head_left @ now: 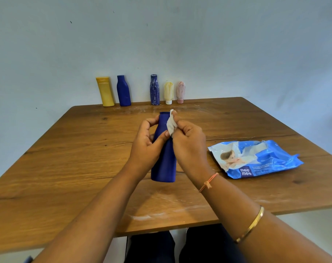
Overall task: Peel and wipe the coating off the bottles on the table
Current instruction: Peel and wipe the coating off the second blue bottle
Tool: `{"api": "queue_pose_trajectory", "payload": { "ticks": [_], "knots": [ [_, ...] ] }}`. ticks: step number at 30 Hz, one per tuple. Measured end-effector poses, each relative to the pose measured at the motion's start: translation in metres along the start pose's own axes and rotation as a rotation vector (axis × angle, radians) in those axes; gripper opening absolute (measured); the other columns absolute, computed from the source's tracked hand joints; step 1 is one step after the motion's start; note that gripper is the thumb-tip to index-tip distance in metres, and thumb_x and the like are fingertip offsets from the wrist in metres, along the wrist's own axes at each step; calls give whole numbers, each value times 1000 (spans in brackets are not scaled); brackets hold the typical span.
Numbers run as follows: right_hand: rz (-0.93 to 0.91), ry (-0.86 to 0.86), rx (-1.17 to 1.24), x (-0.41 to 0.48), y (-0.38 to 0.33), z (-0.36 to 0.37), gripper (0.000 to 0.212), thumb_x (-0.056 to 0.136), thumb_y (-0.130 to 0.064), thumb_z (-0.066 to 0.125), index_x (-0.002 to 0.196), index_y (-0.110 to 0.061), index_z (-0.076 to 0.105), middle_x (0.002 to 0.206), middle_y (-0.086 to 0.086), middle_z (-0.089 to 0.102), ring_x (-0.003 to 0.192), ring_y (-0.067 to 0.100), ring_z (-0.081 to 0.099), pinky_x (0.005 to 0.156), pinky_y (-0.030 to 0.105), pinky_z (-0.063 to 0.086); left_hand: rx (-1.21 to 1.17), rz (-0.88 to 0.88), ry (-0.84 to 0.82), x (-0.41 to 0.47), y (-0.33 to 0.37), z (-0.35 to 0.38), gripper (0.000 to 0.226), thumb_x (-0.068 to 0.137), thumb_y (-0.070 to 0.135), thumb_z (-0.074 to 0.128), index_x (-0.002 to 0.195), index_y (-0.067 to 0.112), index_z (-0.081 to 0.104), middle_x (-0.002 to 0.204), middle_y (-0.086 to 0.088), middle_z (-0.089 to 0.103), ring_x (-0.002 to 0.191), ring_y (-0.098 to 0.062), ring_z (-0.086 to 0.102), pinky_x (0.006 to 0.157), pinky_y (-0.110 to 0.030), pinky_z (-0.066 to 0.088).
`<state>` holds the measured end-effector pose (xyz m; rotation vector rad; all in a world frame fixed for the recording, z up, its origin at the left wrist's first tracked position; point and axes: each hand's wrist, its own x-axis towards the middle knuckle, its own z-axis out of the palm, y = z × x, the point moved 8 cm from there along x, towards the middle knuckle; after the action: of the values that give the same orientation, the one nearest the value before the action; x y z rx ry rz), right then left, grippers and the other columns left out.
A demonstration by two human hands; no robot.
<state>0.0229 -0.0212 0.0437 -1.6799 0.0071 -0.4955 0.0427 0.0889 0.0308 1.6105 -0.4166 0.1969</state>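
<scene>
Here the left hand [145,147] grips the blue bottle [164,166] upright, neck up

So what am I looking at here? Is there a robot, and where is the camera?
No robot here: these are a person's bare hands, filmed by one camera worn on the head, looking down at a wooden table. The left hand grips a blue bottle upright; the right hand pinches a white wipe against its neck. A pack of wet wipes lies to the right. By the wall stand a yellow bottle, a plain blue bottle, a streaked blue bottle, a cream bottle and a pink bottle.
</scene>
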Motion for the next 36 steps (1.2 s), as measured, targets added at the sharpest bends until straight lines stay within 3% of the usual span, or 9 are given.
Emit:
{"api": "queue_pose_trajectory", "payload": {
  "ticks": [3,6,11,16,20,25,29,33,36],
  "knots": [
    [128,5,122,12,12,-4,40,84,6,40,108,-11,68,118,-1,64,91,7,58,73,24,47,6,-44,-44,0,-8,3,29,93,20,55,120,29,47,107,1,65,88,-24,64,78,-41,57],
    [115,17,81,11,12,-7,38,89,1,42,116,-13,65,112,-4,66,87,5,56,73,22,44,65,-32,-52,2,-6,6,27,95,21,52,118,32,49,130,-5,43,91,-9,62,79,-22,54],
    [10,28,9,-2,-2,-5,39,91,1,42,124,-12,59,125,-10,58,104,8,57,86,23,45,82,-33,-118,-3,-2,14,52,83,5,64,115,40,44,123,7,33,103,-7,55,78,-13,51],
    [91,-19,-31,9,4,-4,25,84,3,42,85,-2,67,72,6,61,64,12,48,61,31,41,-15,-22,-124,-6,-2,13,58,74,16,69,125,34,48,127,-7,50,107,-21,60,89,-34,53],
    [113,-1,5,11,11,-8,21,80,5,42,81,6,63,72,15,62,65,14,51,60,32,44,-68,-63,-93,-4,-5,13,62,85,-1,61,138,14,35,124,-5,58,102,-10,62,89,-26,52],
    [5,1,11,0,1,0,37,91,0,43,120,-15,60,110,-11,59,92,-4,51,78,9,42,-112,-96,-15,-2,-6,11,38,87,-2,56,118,14,41,106,-1,64,86,0,65,74,-17,54],
    [101,25,43,15,13,-11,19,82,5,42,75,2,59,74,6,54,65,10,45,58,21,36,-131,-98,-107,-6,-7,13,34,90,2,53,121,12,45,115,-6,63,98,-13,62,85,-30,53],
    [120,-22,53,13,14,-4,36,85,4,43,113,-3,64,108,4,64,91,9,52,73,24,42,-63,-139,-9,-5,-15,8,27,91,8,55,116,18,51,114,-1,61,91,-13,62,82,-33,54],
    [50,-76,-27,2,4,4,40,93,-4,43,132,-10,51,139,-5,48,122,5,46,101,24,40,-25,-140,64,-3,-17,3,37,90,9,57,124,19,47,111,3,62,85,-4,64,75,-23,55]
  ]
}}
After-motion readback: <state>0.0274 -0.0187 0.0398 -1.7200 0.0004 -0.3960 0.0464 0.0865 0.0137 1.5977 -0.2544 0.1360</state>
